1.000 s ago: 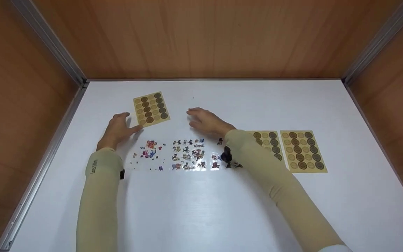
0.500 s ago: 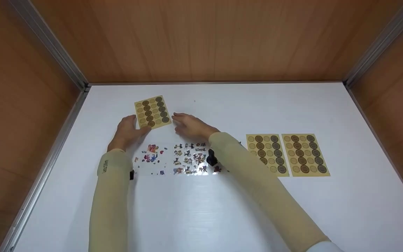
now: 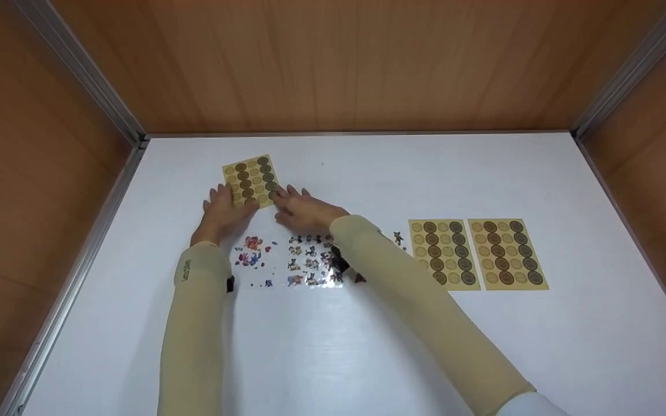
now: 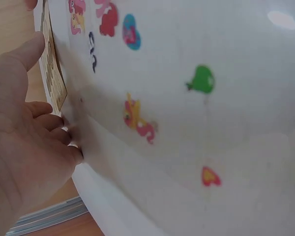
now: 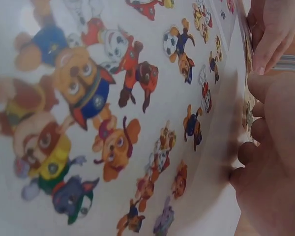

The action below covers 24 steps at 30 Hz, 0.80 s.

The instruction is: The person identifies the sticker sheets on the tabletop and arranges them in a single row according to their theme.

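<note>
A tan sheet of round stickers (image 3: 254, 176) lies tilted on the white table at the back left. My left hand (image 3: 223, 212) is at its lower left, fingers over the left edge and thumb on the bottom edge. On the other side my right hand (image 3: 305, 211) touches the lower right corner with its fingertips. Relaxed fingers of the left hand (image 4: 24, 142) show beside the tan sheet (image 4: 53, 81) in the left wrist view. In the right wrist view the right hand (image 5: 280, 132) covers part of the sheet.
Clear sheets with small pony stickers (image 3: 250, 259) and puppy stickers (image 3: 311, 264) lie in a row nearer the person. Two more tan sticker sheets (image 3: 444, 242) (image 3: 507, 254) lie side by side at the right. Wooden panels (image 3: 356, 69) enclose the table.
The right hand has moved left and reached the tan sheet's right corner. My left hand has shifted right onto its left and bottom edges. The sheet itself has barely moved.
</note>
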### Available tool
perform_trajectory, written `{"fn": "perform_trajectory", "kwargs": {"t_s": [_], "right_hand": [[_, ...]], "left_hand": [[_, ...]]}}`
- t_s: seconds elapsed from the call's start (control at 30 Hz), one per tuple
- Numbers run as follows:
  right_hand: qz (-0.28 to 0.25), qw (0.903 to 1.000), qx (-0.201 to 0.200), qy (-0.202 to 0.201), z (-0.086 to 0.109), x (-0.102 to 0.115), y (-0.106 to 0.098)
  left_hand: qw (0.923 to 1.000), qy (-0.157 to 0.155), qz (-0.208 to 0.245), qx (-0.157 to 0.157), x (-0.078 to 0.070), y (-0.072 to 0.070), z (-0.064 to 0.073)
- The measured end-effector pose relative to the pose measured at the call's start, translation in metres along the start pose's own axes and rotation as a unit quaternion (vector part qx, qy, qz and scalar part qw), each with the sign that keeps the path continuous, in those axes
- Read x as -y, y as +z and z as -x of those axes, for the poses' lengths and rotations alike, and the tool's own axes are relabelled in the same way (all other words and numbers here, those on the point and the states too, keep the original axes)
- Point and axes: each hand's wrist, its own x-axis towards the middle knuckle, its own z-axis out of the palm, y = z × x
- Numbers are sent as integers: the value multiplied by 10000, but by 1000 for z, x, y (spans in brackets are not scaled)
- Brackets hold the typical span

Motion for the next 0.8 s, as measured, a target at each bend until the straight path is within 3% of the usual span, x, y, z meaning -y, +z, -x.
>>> {"fn": "perform_trajectory", "kwargs": {"t_s": [0.13, 0.43, 0.6, 0.8], "right_hand": [[109, 9999, 51, 103, -3, 0, 0], [1092, 9933, 368, -17, -2, 2, 2], [1191, 9920, 393, -109, -1, 0, 1], [1201, 9921, 365, -26, -3, 3, 6]], "left_hand": [[9999, -82, -62, 13, -3, 1, -3], [9998, -21, -203, 87, -3, 4, -5], [9989, 242, -405, -28, -5, 5, -8], [9989, 72, -455, 17, -3, 6, -9]]}}
